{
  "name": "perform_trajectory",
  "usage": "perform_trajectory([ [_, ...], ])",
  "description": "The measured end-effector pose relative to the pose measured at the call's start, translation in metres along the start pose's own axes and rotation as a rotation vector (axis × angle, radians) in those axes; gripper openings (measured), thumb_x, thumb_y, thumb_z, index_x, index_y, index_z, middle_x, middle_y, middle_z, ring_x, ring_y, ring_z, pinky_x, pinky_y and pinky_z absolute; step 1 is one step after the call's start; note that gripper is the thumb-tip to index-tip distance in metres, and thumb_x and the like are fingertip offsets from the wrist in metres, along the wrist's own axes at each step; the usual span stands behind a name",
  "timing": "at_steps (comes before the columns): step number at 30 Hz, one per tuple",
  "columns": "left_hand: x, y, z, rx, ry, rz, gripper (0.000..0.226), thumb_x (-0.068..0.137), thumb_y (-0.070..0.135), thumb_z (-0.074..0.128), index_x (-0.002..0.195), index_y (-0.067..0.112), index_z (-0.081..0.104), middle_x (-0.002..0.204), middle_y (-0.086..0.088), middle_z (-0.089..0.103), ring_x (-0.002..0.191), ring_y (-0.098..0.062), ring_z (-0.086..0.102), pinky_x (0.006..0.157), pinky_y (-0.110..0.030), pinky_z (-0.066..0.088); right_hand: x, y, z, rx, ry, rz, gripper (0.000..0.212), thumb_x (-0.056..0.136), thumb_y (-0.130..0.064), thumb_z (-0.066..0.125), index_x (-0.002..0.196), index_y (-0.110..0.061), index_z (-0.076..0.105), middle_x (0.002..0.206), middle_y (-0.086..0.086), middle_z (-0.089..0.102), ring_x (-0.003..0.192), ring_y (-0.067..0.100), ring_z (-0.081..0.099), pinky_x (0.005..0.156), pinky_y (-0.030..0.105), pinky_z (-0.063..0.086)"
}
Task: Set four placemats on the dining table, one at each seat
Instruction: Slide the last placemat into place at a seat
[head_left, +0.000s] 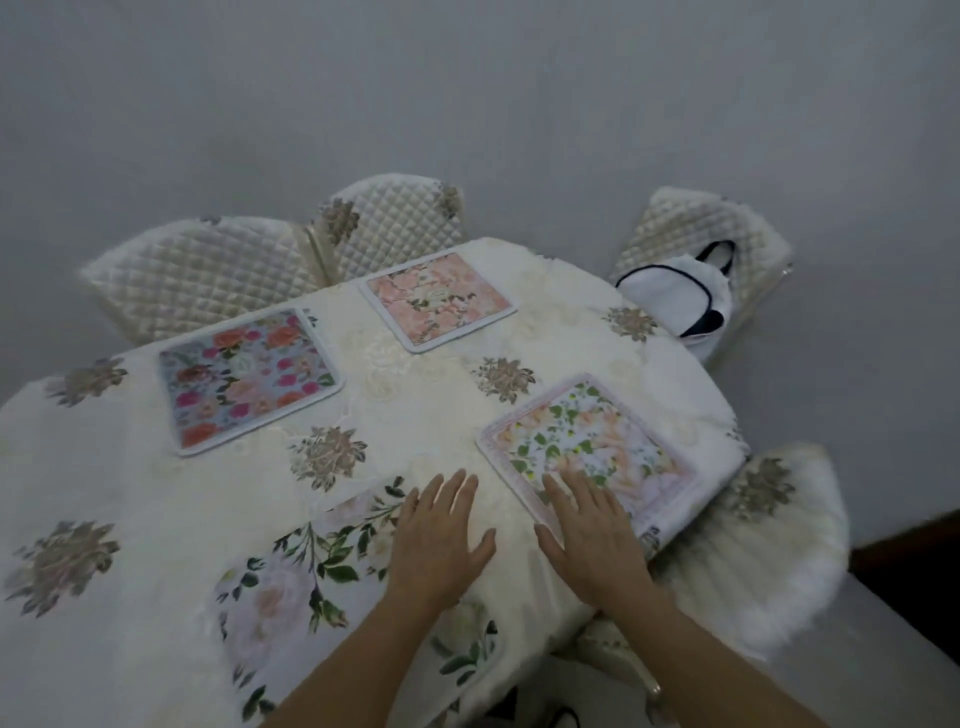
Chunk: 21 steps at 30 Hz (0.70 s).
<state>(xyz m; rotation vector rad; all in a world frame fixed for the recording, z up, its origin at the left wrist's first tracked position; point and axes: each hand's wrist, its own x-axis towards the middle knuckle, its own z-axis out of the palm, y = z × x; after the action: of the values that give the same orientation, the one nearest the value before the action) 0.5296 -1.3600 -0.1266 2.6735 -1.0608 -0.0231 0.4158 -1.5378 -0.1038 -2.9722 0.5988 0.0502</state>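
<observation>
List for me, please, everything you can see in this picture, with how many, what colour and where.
Placemats: four, all flat on the table. Blue placemat with red and pink roses, far left; peach placemat, far middle; pink-edged placemat with green leaves, near right; white placemat with pale roses and dark leaves, near edge.
Tablecloth: one, cream with grey-brown flower motifs, covering the table.
Quilted chairs: three, cream, two behind the table and one at the far right.
Bag: one, white with dark trim, on the far right chair.
Furry seat: one, white, near right.
Wall: grey, behind.
Left hand: open, flat, on the cloth by the white placemat.
Right hand: open, flat, fingers on the pink-edged placemat.
</observation>
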Motion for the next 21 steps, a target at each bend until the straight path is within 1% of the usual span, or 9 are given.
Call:
perform_trajectory([
  [2, 0.007, 0.016, 0.004, 0.0, -0.008, 0.042, 0.069, 0.082, 0.06, 0.043, 0.136, 0.018, 0.057, 0.138, -0.001, 0.06, 0.127, -0.026, 0.056, 0.105, -0.05, 0.045, -0.015, 0.021, -0.001, -0.002, 0.012, 0.074, 0.062, 0.093, -0.054, 0.03, 0.139, -0.018, 0.05, 0.141, 0.01, 0.053, 0.129, 0.031, 0.051, 0.102, 0.052, 0.045],
  [4, 0.016, 0.031, 0.007, 0.005, -0.019, 0.079, 0.07, 0.083, 0.061, 0.043, 0.138, 0.02, 0.055, 0.14, -0.001, 0.059, 0.129, -0.025, 0.054, 0.107, -0.05, 0.042, -0.025, 0.041, -0.002, 0.004, 0.034, 0.13, 0.063, 0.096, -0.053, 0.021, 0.138, -0.017, 0.051, 0.139, 0.011, 0.055, 0.129, 0.032, 0.05, 0.101, 0.051, 0.045],
  [5, 0.02, 0.039, 0.009, 0.006, -0.022, 0.098, 0.07, 0.084, 0.061, 0.043, 0.14, 0.021, 0.053, 0.141, 0.0, 0.057, 0.13, -0.025, 0.053, 0.108, -0.05, 0.041, -0.028, 0.051, -0.003, 0.011, 0.042, 0.158, 0.062, 0.096, -0.053, 0.023, 0.138, -0.018, 0.05, 0.14, 0.011, 0.054, 0.13, 0.032, 0.049, 0.102, 0.051, 0.044],
  [7, 0.029, 0.056, 0.013, 0.002, -0.024, 0.138, 0.069, 0.086, 0.062, 0.04, 0.141, 0.022, 0.051, 0.143, 0.001, 0.055, 0.132, -0.025, 0.051, 0.11, -0.05, 0.04, -0.033, 0.068, -0.005, 0.027, 0.044, 0.213, 0.059, 0.092, -0.053, 0.035, 0.14, -0.02, 0.048, 0.142, 0.008, 0.052, 0.132, 0.031, 0.046, 0.104, 0.051, 0.042],
  [9, 0.036, 0.073, 0.019, -0.007, -0.034, 0.164, 0.069, 0.087, 0.062, 0.039, 0.142, 0.022, 0.049, 0.143, 0.001, 0.054, 0.133, -0.024, 0.049, 0.11, -0.05, 0.039, -0.034, 0.082, -0.005, 0.037, 0.046, 0.234, 0.063, 0.09, -0.054, 0.037, 0.142, -0.022, 0.045, 0.145, 0.008, 0.049, 0.135, 0.03, 0.043, 0.107, 0.051, 0.04],
  [12, 0.047, 0.098, 0.026, 0.008, -0.045, 0.179, 0.069, 0.087, 0.062, 0.037, 0.142, 0.021, 0.049, 0.143, 0.001, 0.054, 0.133, -0.024, 0.048, 0.109, -0.048, 0.04, -0.029, 0.106, -0.007, 0.035, 0.044, 0.228, 0.067, 0.089, -0.056, 0.028, 0.144, -0.021, 0.043, 0.148, 0.009, 0.045, 0.138, 0.03, 0.039, 0.109, 0.051, 0.037],
  [15, 0.058, 0.12, 0.035, 0.023, -0.043, 0.164, 0.071, 0.087, 0.062, 0.033, 0.143, 0.022, 0.048, 0.144, 0.001, 0.053, 0.133, -0.024, 0.048, 0.11, -0.048, 0.038, -0.017, 0.134, -0.005, 0.071, 0.036, 0.218, 0.068, 0.089, -0.059, 0.025, 0.145, -0.022, 0.041, 0.148, 0.008, 0.044, 0.139, 0.029, 0.037, 0.109, 0.051, 0.035],
  [18, 0.074, 0.14, 0.044, 0.039, -0.065, 0.104, 0.072, 0.088, 0.063, 0.03, 0.148, 0.025, 0.039, 0.15, 0.003, 0.046, 0.139, -0.023, 0.04, 0.115, -0.047, 0.031, 0.003, 0.166, -0.002, 0.115, 0.016, 0.178, 0.07, 0.088, -0.059, 0.021, 0.144, -0.023, 0.039, 0.149, 0.008, 0.042, 0.139, 0.029, 0.035, 0.11, 0.052, 0.033],
  [21, 0.088, 0.156, 0.054, 0.06, -0.086, 0.011, 0.072, 0.088, 0.063, 0.028, 0.149, 0.025, 0.039, 0.152, 0.003, 0.044, 0.14, -0.023, 0.038, 0.117, -0.046, 0.029, 0.025, 0.199, 0.002, 0.109, -0.052, 0.079, 0.065, 0.093, -0.056, 0.026, 0.149, -0.024, 0.03, 0.156, 0.006, 0.032, 0.144, 0.027, 0.025, 0.116, 0.05, 0.025],
])
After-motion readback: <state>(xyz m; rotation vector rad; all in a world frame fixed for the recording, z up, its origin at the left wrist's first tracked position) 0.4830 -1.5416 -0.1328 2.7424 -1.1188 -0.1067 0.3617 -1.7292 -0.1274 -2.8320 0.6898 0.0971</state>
